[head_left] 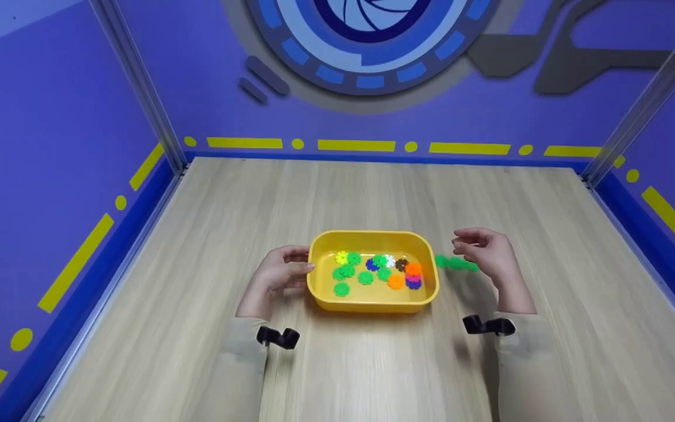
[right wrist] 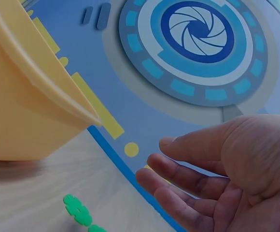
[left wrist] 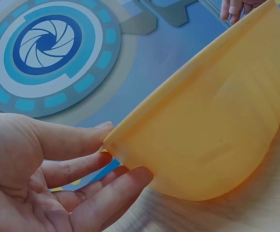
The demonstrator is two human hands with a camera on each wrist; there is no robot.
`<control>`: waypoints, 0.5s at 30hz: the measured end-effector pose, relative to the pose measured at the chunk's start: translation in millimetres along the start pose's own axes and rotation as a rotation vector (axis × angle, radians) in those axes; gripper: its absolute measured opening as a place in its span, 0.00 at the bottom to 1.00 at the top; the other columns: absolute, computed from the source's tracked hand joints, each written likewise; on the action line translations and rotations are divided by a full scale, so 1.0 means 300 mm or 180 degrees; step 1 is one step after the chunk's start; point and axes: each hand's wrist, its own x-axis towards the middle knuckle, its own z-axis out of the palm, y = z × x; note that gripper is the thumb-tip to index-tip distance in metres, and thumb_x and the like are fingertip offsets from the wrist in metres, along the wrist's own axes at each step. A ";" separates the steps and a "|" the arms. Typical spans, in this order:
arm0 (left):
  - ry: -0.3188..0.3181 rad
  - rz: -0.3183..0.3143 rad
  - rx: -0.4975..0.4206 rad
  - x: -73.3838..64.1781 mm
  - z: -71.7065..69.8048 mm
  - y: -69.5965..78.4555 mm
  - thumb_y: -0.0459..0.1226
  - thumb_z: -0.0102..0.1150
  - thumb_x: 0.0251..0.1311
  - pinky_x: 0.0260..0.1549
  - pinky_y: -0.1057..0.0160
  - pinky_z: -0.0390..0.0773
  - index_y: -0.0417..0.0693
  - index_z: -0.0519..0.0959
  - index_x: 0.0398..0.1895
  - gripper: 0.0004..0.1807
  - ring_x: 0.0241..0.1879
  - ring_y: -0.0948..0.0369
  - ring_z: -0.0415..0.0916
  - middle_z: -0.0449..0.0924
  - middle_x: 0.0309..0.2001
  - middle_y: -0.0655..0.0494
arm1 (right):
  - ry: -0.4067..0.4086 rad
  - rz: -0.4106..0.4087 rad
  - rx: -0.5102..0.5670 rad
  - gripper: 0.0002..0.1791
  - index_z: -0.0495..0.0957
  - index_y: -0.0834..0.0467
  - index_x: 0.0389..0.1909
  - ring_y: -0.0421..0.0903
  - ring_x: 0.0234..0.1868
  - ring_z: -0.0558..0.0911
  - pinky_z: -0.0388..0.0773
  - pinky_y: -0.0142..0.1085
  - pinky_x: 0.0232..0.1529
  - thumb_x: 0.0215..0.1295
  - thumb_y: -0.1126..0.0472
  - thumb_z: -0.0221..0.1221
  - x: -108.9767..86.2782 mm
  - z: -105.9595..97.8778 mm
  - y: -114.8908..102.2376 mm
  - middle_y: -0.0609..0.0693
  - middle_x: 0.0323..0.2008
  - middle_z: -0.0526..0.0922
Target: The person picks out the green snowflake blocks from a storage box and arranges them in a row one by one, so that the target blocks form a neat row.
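A yellow plastic bin [head_left: 372,306] holds several small notched plastic discs [head_left: 365,278], in green, orange, yellow, white, blue, pink and brown. At its left end, my left hand [head_left: 279,272] pinches the rim between thumb and fingers; the left wrist view shows the thumb [left wrist: 77,137] at the lip and fingers below it. My right hand [head_left: 490,252] hovers to the right of the bin, apart from it, fingers loosely bent and holding nothing. Beneath that hand, a row of green discs [head_left: 457,264] lies on the table beside the bin; whether all are joined is unclear.
The pale wooden table [head_left: 372,369] extends around the bin. A blue printed back wall [head_left: 361,126] and side walls [head_left: 50,152] enclose it, with metal posts [head_left: 144,88] at the corners. Black wrist mounts [head_left: 279,337] sit on both sleeves.
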 end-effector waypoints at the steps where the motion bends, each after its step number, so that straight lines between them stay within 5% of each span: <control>1: 0.0006 -0.0004 0.0001 0.000 0.000 0.001 0.27 0.65 0.64 0.41 0.55 0.90 0.36 0.74 0.68 0.28 0.45 0.53 0.85 0.78 0.62 0.35 | -0.0004 -0.0017 0.0010 0.25 0.76 0.68 0.64 0.32 0.37 0.86 0.84 0.23 0.42 0.71 0.59 0.63 0.000 0.005 -0.004 0.54 0.47 0.88; 15: 0.0038 -0.0019 -0.0028 0.000 0.004 0.000 0.26 0.64 0.64 0.40 0.56 0.91 0.36 0.75 0.66 0.26 0.48 0.49 0.85 0.79 0.60 0.36 | -0.0106 -0.0022 -0.0188 0.21 0.79 0.61 0.62 0.48 0.49 0.86 0.85 0.27 0.47 0.71 0.58 0.64 0.021 0.096 -0.066 0.61 0.56 0.85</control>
